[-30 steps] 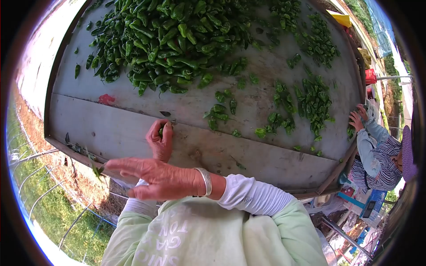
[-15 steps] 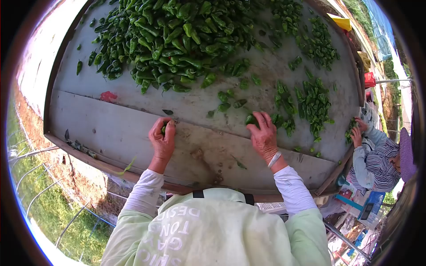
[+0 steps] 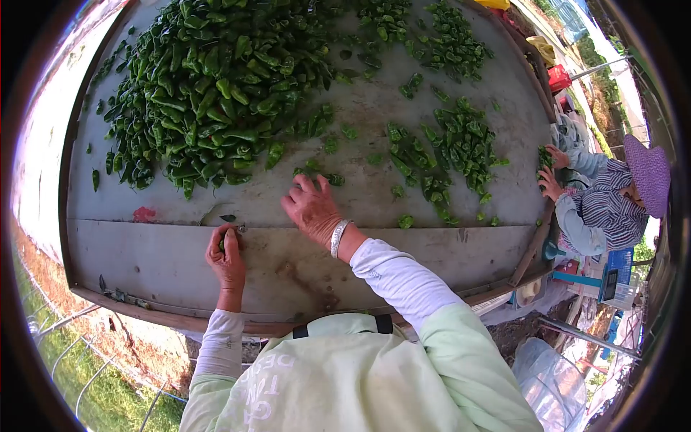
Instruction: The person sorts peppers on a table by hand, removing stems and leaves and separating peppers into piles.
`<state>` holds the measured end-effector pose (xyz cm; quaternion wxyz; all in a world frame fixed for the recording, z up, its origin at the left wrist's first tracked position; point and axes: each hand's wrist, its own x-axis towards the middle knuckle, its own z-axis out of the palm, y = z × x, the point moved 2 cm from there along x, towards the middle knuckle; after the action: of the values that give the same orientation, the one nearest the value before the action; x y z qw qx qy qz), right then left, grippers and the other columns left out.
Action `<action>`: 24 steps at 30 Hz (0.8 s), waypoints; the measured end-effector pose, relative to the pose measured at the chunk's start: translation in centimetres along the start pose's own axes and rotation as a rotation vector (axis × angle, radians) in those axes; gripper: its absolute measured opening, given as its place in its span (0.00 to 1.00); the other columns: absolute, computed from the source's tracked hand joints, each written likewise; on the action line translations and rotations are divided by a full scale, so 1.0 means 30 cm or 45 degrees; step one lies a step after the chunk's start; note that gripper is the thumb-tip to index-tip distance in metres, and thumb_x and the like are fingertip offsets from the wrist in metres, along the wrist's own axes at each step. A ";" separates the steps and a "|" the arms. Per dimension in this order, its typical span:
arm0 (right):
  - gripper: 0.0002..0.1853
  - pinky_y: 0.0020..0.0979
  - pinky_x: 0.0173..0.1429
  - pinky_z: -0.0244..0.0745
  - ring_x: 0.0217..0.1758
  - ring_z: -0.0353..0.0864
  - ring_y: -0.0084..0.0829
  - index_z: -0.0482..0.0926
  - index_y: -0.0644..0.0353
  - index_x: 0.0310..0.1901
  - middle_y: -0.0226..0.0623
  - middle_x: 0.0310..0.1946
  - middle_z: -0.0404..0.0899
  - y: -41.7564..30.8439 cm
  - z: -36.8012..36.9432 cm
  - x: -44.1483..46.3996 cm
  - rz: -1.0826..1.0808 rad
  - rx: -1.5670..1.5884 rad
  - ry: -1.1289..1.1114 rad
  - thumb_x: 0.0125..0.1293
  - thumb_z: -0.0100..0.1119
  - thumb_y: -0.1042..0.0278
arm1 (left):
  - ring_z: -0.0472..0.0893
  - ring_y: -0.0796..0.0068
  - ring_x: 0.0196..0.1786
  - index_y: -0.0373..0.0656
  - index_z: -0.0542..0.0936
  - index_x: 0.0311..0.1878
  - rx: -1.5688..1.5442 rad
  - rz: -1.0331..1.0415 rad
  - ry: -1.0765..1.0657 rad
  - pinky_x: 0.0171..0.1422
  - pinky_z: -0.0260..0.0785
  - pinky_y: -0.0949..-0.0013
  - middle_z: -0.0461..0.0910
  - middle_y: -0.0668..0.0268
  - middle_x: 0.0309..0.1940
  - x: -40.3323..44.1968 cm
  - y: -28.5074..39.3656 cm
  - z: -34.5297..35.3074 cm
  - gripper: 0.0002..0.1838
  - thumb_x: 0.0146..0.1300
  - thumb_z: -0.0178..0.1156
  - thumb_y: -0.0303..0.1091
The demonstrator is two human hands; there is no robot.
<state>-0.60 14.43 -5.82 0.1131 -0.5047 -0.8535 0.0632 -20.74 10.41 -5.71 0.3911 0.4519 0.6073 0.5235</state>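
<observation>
Close to the seam of the grey tabletop, my left hand (image 3: 227,258) is closed around a green pepper (image 3: 222,245), mostly hidden by the fingers. My right hand (image 3: 315,212), with a pale band on its wrist, stretches its fingers toward a few loose green peppers (image 3: 332,178). Its fingertips are at these peppers; a firm hold on one does not show. Beyond both hands rises a large heap of green peppers (image 3: 209,86). Smaller groups of peppers (image 3: 464,137) lie to the right.
The table (image 3: 173,248) has a raised wooden rim (image 3: 194,322) along its near side. A red smear (image 3: 144,214) marks its left part. At the right end, a person in a purple hat (image 3: 646,173) has both hands at some peppers (image 3: 545,158). A blue crate (image 3: 620,265) stands near them.
My right hand has moved left from the smaller groups to the loose peppers by the heap; the pepper it held no longer shows. My left hand keeps its pepper. The whole view has shifted.
</observation>
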 end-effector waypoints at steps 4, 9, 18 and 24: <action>0.07 0.50 0.58 0.61 0.55 0.69 0.36 0.76 0.55 0.35 0.34 0.35 0.77 0.029 -0.043 -0.010 0.144 0.099 0.136 0.52 0.55 0.72 | 0.66 0.87 0.24 0.38 0.77 0.33 0.001 -0.024 0.001 0.27 0.58 0.80 0.71 0.75 0.22 0.007 -0.029 -0.011 0.06 0.63 0.52 0.29; 0.08 0.30 0.38 0.72 0.30 0.76 0.27 0.77 0.61 0.36 0.34 0.27 0.78 0.036 -0.095 0.053 0.983 1.303 0.737 0.53 0.54 0.79 | 0.66 0.87 0.26 0.39 0.77 0.32 0.028 -0.015 -0.028 0.28 0.58 0.80 0.71 0.75 0.22 0.001 -0.024 -0.008 0.07 0.63 0.53 0.30; 0.27 0.56 0.59 0.57 0.65 0.61 0.44 0.73 0.48 0.54 0.38 0.57 0.67 -0.511 -0.269 0.097 -0.560 0.922 0.147 0.50 0.64 0.56 | 0.66 0.83 0.28 0.37 0.75 0.33 0.836 0.217 0.192 0.32 0.61 0.75 0.70 0.68 0.22 -0.036 0.040 0.007 0.05 0.60 0.55 0.29; 0.28 0.62 0.64 0.50 0.71 0.47 0.47 0.73 0.45 0.55 0.35 0.65 0.57 0.058 -0.080 -0.028 0.078 0.163 -0.212 0.49 0.65 0.56 | 0.66 0.86 0.23 0.38 0.76 0.33 0.276 0.104 0.027 0.27 0.58 0.79 0.70 0.74 0.21 -0.005 -0.028 -0.012 0.05 0.62 0.53 0.28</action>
<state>1.88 14.51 -4.00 0.0716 -0.5154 -0.8383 0.1627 -21.14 10.12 -6.50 0.3120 0.5104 0.6453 0.4751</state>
